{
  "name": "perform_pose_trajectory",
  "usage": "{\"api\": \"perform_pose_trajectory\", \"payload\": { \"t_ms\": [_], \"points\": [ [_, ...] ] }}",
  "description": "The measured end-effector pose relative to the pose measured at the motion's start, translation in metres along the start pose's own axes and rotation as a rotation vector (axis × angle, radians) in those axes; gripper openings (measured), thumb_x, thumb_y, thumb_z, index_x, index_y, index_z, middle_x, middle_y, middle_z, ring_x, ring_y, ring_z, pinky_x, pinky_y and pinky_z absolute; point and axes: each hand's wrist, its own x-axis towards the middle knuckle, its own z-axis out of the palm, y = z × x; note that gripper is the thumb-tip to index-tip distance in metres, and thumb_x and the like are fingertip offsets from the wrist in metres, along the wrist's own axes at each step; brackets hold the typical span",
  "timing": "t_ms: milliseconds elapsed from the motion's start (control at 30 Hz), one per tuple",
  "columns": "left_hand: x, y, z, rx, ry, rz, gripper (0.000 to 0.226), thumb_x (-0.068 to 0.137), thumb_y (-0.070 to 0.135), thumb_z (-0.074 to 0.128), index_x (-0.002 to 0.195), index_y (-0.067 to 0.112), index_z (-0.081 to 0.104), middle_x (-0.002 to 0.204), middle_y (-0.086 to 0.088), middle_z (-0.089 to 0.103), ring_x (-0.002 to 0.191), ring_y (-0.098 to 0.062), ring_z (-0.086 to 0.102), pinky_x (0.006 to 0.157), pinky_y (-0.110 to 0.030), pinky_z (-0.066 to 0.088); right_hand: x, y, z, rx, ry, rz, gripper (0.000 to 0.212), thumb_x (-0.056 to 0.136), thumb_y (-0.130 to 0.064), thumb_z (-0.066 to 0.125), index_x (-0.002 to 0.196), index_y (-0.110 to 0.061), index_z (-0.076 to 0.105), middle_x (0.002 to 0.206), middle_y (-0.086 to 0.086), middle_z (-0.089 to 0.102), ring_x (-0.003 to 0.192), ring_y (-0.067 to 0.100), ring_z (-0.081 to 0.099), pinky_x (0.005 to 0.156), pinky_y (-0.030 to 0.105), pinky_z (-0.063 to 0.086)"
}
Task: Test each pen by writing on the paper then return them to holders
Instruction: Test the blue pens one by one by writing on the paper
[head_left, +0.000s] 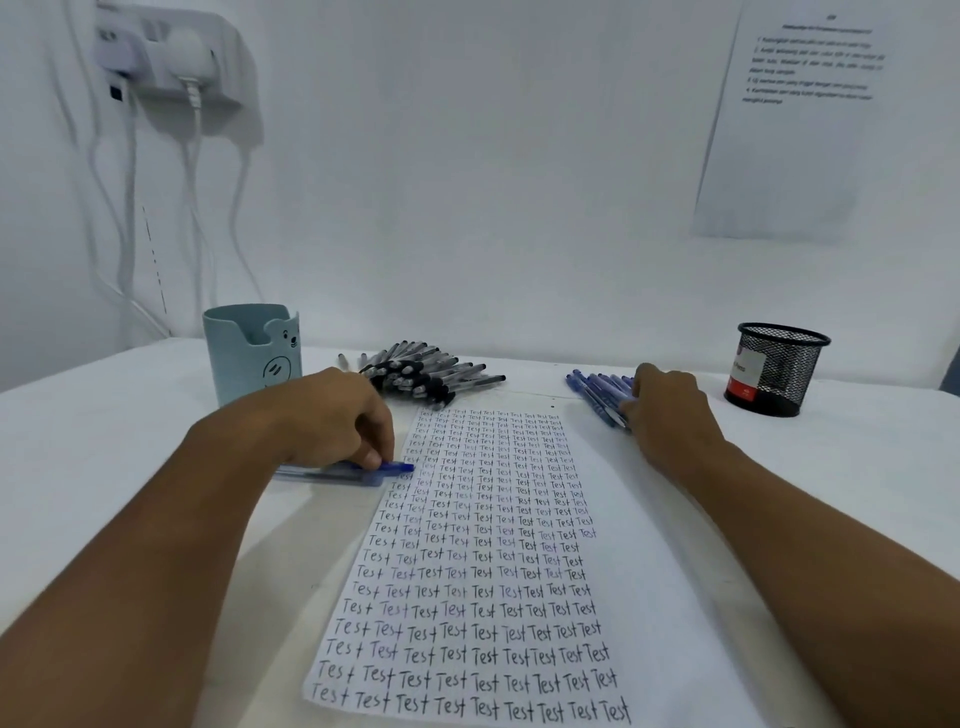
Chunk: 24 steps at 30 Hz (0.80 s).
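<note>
Head view: we see a blue capped pen (358, 472) lying flat at the left edge of the white paper sheet filled with rows of "Test" (498, 551), cap end on the paper. Left hand (332, 421) has fingers curled down onto it, pinching the barrel. Right hand (670, 405) rests on the pile of blue pens (597, 392) right of the sheet; whether it grasps one, we cannot tell. Black-capped pen pile (426, 376) sits behind the paper. Pale blue bear-face holder (249, 353) far left, black mesh cup (779, 369) far right, both on the white table (130, 415).
</note>
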Motion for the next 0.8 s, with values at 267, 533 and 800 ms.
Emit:
{"api": "perform_pose_trajectory", "payload": {
  "t_ms": [267,533,800],
  "points": [
    [0.009,0.02,0.012,-0.195,0.21,0.173,0.026,0.092,0.0,0.056,0.087,0.024,0.065,0.078,0.009,0.066,0.067,0.005,0.059,0.058,-0.005,0.039,-0.007,-0.002,0.0,-0.17,0.017,-0.047,0.022,0.1,-0.026,0.047,0.112,-0.012,0.06,0.112,0.013,0.051,0.096,0.036,0.059,0.071,0.032,0.039],
    [0.013,0.035,0.026,-0.345,0.415,0.305,0.032,0.089,-0.012,0.05,0.094,0.012,0.071,0.079,0.004,0.065,0.077,-0.006,0.061,0.07,-0.018,0.049,-0.033,-0.034,-0.02,0.363,-0.073,-0.372,0.013,0.092,-0.035,0.064,0.103,-0.028,0.067,0.086,-0.015,0.063,0.075,0.002,0.06,0.069,0.017,0.042],
    [0.016,0.053,0.037,-0.422,0.5,0.378,0.014,0.087,0.002,0.066,0.096,0.012,0.071,0.082,0.009,0.061,0.074,0.006,0.058,0.066,-0.007,0.043,-0.057,-0.056,-0.028,0.796,-0.355,-0.369,0.009,0.091,-0.017,0.069,0.099,-0.015,0.07,0.064,-0.014,0.067,0.05,0.004,0.056,0.046,0.022,0.042]
  ]
}}
